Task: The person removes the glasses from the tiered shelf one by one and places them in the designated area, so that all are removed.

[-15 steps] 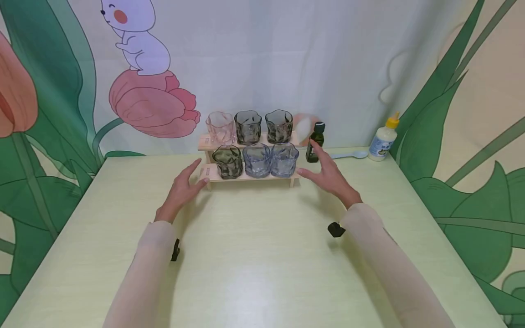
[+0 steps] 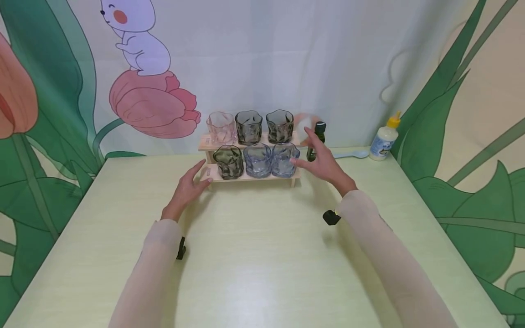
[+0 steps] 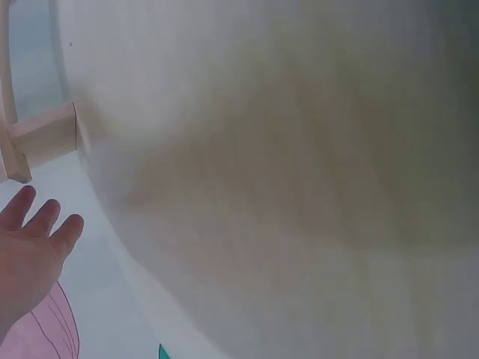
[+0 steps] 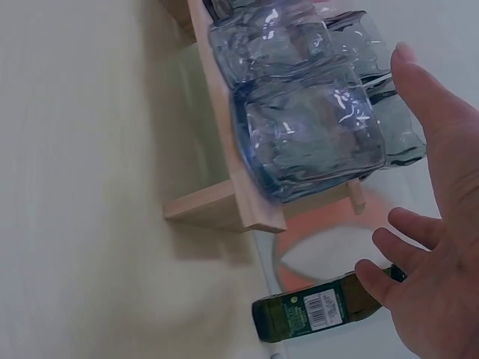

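Note:
A two-tier wooden rack (image 2: 256, 179) holds several wavy glasses. Its upper step carries a pink glass (image 2: 221, 128) and two smoky grey glasses (image 2: 248, 128); below stand a dark green glass (image 2: 229, 163) and two blue glasses (image 2: 257, 161). At the rack's left end is my left hand (image 2: 186, 193), fingers spread and empty, thumb tip close to the lower shelf. My right hand (image 2: 326, 166) is open on the opposite side, with its thumb overlapping the rightmost blue glass (image 4: 314, 134) in the head view. In the right wrist view, that thumb stands apart from the glass.
Behind my right hand stands a dark green bottle (image 2: 320, 129) with a black cap. Farther right lie a light blue spoon (image 2: 354, 155) and, upright beside it, a white glue bottle (image 2: 383, 142) with a yellow top. A printed curtain (image 2: 328, 59) hangs along the table's back edge.
My right hand has moved left and slightly away from me, its thumb now over the right blue glass. My left hand has shifted slightly right, closer to the rack. The glasses stay in place.

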Motion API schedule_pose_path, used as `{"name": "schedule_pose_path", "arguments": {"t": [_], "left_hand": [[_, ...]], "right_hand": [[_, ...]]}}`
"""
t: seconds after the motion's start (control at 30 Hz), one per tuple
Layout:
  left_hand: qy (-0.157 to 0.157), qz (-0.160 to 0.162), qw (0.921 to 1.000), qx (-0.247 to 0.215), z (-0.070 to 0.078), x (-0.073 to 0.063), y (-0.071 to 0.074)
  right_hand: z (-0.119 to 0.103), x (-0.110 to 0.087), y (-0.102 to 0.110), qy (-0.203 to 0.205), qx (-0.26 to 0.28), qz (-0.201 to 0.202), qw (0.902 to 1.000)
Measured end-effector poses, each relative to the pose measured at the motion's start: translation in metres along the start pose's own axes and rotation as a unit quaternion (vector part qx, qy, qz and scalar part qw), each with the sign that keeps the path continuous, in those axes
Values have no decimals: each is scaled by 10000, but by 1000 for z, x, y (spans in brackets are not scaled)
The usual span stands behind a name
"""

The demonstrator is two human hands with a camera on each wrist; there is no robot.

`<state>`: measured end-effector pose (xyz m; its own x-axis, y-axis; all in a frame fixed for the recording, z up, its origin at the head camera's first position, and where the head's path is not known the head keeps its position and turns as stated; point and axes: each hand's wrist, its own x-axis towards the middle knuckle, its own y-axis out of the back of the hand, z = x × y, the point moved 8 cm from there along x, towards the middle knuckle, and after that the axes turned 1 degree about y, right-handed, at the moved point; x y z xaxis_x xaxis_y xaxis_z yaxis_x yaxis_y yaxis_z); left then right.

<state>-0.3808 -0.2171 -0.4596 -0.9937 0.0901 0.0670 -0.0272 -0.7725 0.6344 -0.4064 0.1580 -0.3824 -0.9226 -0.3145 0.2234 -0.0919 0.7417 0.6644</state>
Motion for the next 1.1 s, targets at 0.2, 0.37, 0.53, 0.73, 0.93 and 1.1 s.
{"name": "schedule_pose_path", "arguments": {"t": [0.2,0.37,0.53,0.73,0.93,1.1], "left_hand": [[142,-49,9999,47,-4,3,-3],[247,-202,9995,91,-5,5,-3],[381,-352,9985,161,-5,8,-5],[493,-440,9976,204,-6,9,-6],[631,-539,9963,214,-4,6,-7],[769,-677,9946,143,-5,7,-10]], "right_hand": [[-6,12,4,-104,100,-1,9999],[-5,21,7,-225,328,42,9992],[1,34,4,-385,428,28,9983],[-5,53,1,-384,245,-2,9990],[-14,67,-2,-439,295,-90,9986],[-18,74,-7,-468,399,-206,9979]]}}
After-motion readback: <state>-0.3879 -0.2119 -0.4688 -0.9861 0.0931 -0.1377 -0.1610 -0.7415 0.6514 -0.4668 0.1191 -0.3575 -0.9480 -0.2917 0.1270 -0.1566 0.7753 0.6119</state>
